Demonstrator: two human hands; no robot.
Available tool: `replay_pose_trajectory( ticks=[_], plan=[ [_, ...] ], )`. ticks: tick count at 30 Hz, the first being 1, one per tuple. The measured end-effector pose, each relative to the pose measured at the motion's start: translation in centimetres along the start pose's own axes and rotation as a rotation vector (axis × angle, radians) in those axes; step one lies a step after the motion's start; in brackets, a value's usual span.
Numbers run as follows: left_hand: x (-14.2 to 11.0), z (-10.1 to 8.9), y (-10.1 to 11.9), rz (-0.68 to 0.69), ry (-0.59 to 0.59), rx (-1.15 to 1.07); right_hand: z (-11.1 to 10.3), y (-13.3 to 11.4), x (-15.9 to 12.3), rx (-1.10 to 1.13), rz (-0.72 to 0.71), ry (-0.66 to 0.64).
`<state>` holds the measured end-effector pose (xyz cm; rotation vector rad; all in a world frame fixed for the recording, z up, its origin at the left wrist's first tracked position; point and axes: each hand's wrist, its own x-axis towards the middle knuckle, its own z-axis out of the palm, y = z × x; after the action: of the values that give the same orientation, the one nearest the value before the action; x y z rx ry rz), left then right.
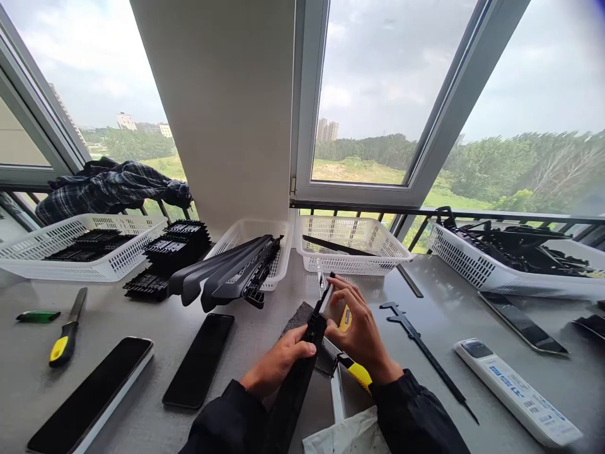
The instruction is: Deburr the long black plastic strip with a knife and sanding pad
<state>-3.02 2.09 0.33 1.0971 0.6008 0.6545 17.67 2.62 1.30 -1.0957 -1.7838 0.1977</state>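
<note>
A long black plastic part [297, 386] runs up from the bottom edge, its narrow end pointing away from me. My left hand [282, 354] is wrapped round its middle, the thumb lying on top. At the narrow far end, my right hand [355, 318] is closed, fingers and thumb pinching the tip. Under the hands lie a dark grey cloth [299, 316] and a yellow-and-black handled tool [358, 373], partly hidden by my right wrist. A yellow object [346, 318] shows between the right fingers. A white cloth [347, 435] lies near my right sleeve.
White baskets stand along the back: one with black parts [70, 271], one with long grey trims [236, 271], one with a black strip [340, 252], one heaped with parts [501, 274]. Phones [198, 362], a caliper [425, 353], a remote control [517, 391] and a knife [66, 340] lie about.
</note>
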Motion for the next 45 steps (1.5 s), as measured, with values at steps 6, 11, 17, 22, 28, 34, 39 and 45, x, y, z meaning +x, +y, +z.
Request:
replay_pose_trajectory(
  ticks=[6,11,17,22,28,34,39,45],
  plan=[
    [0.9,-0.7,-1.3,-0.005,-0.047,-0.026,-0.7,0.3,0.2,-0.04,0.023,-0.013],
    [1.2,-0.6,-2.2,0.021,0.009,-0.083,-0.9,0.3,0.1,-0.044,0.026,-0.054],
    [1.4,-0.5,-3.1,-0.051,-0.024,-0.13,-1.1,0.8,0.1,-0.063,0.077,0.008],
    [1.3,0.0,-2.2,0.018,0.084,-0.072,0.2,-0.6,-0.2,0.015,0.084,-0.011],
    [0.6,1.2,-0.4,0.143,0.191,0.005,1.2,-2.1,-0.5,0.095,-0.016,-0.063],
    [0.8,0.6,-0.8,0.127,0.167,0.014,0.8,-1.4,-0.2,0.03,0.016,-0.028],
    [0.9,0.5,-0.5,0.093,0.148,0.01,0.7,-1.4,-0.3,0.041,-0.055,-0.128],
    [0.5,0.6,0.3,0.095,0.149,0.04,1.1,-1.1,-0.4,-0.021,0.019,-0.056]
  ],
)
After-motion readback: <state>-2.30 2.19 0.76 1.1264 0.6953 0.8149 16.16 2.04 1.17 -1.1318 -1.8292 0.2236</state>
